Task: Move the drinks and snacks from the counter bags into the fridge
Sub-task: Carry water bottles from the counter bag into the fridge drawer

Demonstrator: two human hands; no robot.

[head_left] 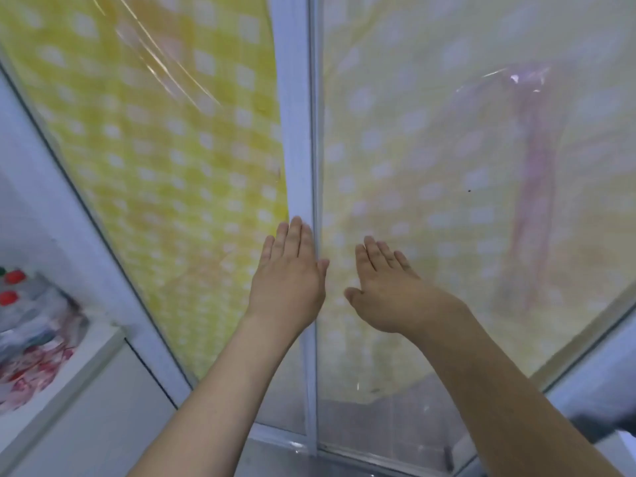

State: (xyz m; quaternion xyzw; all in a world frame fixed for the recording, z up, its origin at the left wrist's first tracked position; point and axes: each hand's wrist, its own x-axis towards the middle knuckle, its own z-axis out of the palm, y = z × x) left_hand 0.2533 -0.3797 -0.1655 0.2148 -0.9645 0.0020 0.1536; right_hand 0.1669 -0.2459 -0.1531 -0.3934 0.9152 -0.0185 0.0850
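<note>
- Because both hands lie flat at the white centre post (298, 139) where the two glass doors meet, the step in hand looks like working a fridge door at that post; whether it is being opened or pushed to, I cannot tell.
- The left hand (288, 270) has straight, close-set fingers, holds nothing, and rests on the post itself, fingertips at its right edge.
- The right hand (389, 287) is spread wide and empty, palm toward the right-hand glass door (430, 160), just right of the post; contact with the glass looks likely but is not certain.
- The left-hand glass door (165, 139), left of the post, shows a yellow checked cloth (179, 187) behind or on it; the same pattern shows paler through the right pane.
- The drinks and snacks are well to the left of the post and lower down: a clear bag (38, 325) on a white counter (79, 366), with red bottle caps (13, 277) showing at the top and red-printed packets beneath.
- To do it well, I would steady the post with the left hand and let the right do the moving, pressing near the frame edge, not mid-pane, so the glass does not flex.
- Keep fingertips out of the seam beside the post; a pinch is the plain risk here.
- Open far enough that a loaded hand coming from the bag can pass without knocking the pane.
- Nothing from the bag looks to be in the fridge yet, though the blurred panes hide most of the inside.
</note>
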